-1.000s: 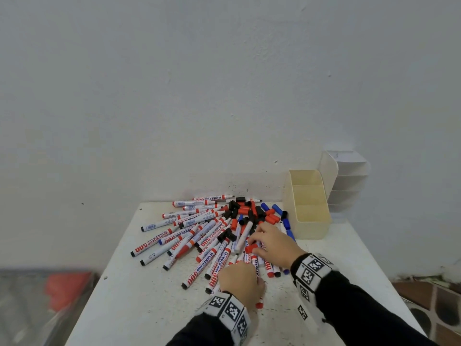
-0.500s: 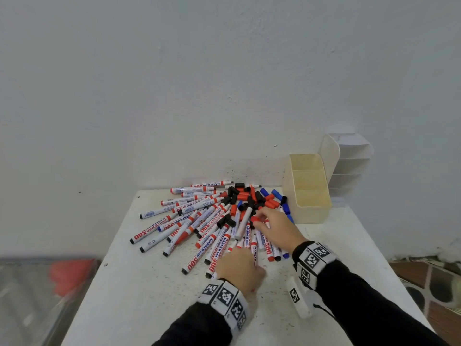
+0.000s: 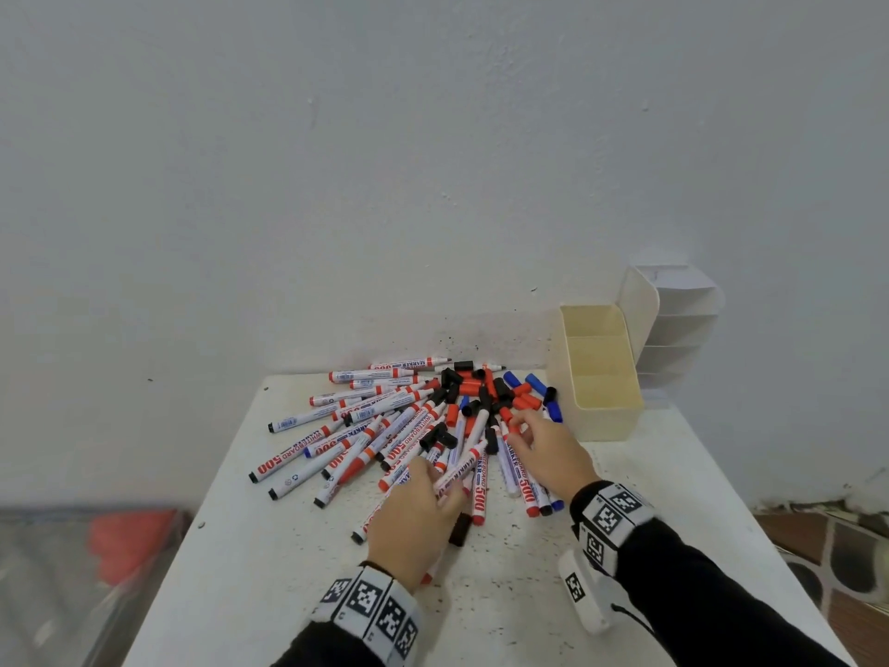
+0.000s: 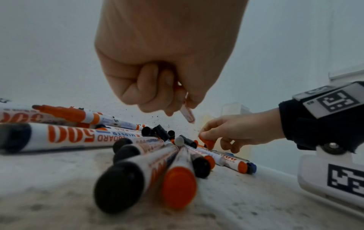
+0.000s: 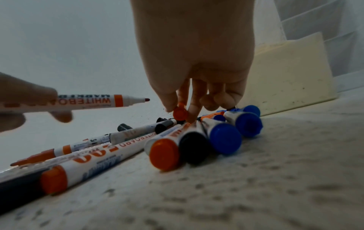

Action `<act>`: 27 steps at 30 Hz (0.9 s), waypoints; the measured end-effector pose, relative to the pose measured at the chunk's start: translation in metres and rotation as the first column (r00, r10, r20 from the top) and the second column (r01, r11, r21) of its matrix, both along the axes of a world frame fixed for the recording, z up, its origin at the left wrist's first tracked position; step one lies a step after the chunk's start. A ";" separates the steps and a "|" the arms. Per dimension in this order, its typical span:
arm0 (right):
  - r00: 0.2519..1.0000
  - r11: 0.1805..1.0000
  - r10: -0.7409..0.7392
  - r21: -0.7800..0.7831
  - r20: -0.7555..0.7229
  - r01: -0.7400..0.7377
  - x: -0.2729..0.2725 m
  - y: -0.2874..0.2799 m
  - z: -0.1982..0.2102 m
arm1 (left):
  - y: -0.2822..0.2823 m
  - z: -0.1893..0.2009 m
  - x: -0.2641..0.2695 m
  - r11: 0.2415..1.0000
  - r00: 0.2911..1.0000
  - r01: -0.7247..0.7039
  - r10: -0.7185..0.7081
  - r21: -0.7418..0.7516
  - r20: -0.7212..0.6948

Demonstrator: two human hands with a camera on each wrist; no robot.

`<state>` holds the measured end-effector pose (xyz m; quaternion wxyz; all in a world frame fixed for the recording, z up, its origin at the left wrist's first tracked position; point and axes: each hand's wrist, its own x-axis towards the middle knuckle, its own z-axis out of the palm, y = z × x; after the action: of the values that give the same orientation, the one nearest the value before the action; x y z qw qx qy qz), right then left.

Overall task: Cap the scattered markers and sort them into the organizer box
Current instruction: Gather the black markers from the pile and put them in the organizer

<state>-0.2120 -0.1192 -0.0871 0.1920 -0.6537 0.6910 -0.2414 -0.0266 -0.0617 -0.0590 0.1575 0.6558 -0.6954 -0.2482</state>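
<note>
**Pinching a red cap beside the marker pile**

Looking down from the head view, the pile of markers (image 3: 385, 426) fans across the far half of the white worktop (image 3: 269, 594), with loose red, black and blue caps (image 3: 486, 392) heaped at the end of the pile nearest the organizer box (image 3: 611, 416). The cream organizer box stands just right of the pile, its lid open and its compartments showing no markers. The left hand (image 3: 413, 527) lies at the near edge of the pile, fingers curled round a red marker (image 3: 459, 469) whose bare tip points toward the caps. The right hand (image 3: 553, 454) reaches over the side of the pile nearest the box, its fingertips closed on a small red cap (image 3: 511, 425).

From the left wrist view, the left hand (image 4: 165, 65) is curled into a fist round the marker barrel (image 4: 187, 114), which juts down out of it above the pile. Beyond the pile, the right hand (image 4: 242, 132) pinches the red cap (image 4: 207, 141) between thumb and finger, just above the markers lying there.

From the right wrist view, the right hand (image 5: 197, 65) hangs over the pile, thumb and forefinger pinching the red cap (image 5: 180, 114), the other fingers curled. Left of it, the left hand (image 5: 21, 101) holds the uncapped marker (image 5: 88, 102) level, tip toward the cap but apart from it. The box wall (image 5: 289, 74) rises behind the pile.
</note>
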 end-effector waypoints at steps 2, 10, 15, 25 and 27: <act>0.998 1.000 -0.004 -0.009 -0.055 0.003 0.002 -0.005 -0.001 | -0.006 0.002 0.001 0.998 0.999 -0.016 0.018 -0.053 0.042; 0.984 0.998 0.050 -0.017 -0.169 -0.053 0.006 -0.014 0.001 | -0.027 0.002 -0.006 0.993 0.989 -0.111 0.115 -0.045 0.088; 0.953 0.986 0.167 0.052 -0.252 -0.159 0.007 -0.016 -0.004 | -0.032 -0.001 -0.009 0.992 0.984 -0.121 0.123 -0.023 0.127; 0.991 0.985 0.094 -0.151 0.098 -0.078 0.009 -0.022 0.007 | -0.037 -0.005 -0.005 0.997 0.990 -0.074 0.078 -0.037 0.114; 0.960 0.984 0.073 -0.174 0.269 -0.026 0.012 -0.021 0.014 | -0.037 -0.005 -0.004 0.997 0.991 -0.062 0.068 -0.052 0.120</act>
<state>-0.2004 -0.1402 -0.0730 0.2359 -0.6451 0.6180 -0.3824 -0.0306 -0.0985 -0.0637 0.1388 0.6879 -0.6878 -0.1857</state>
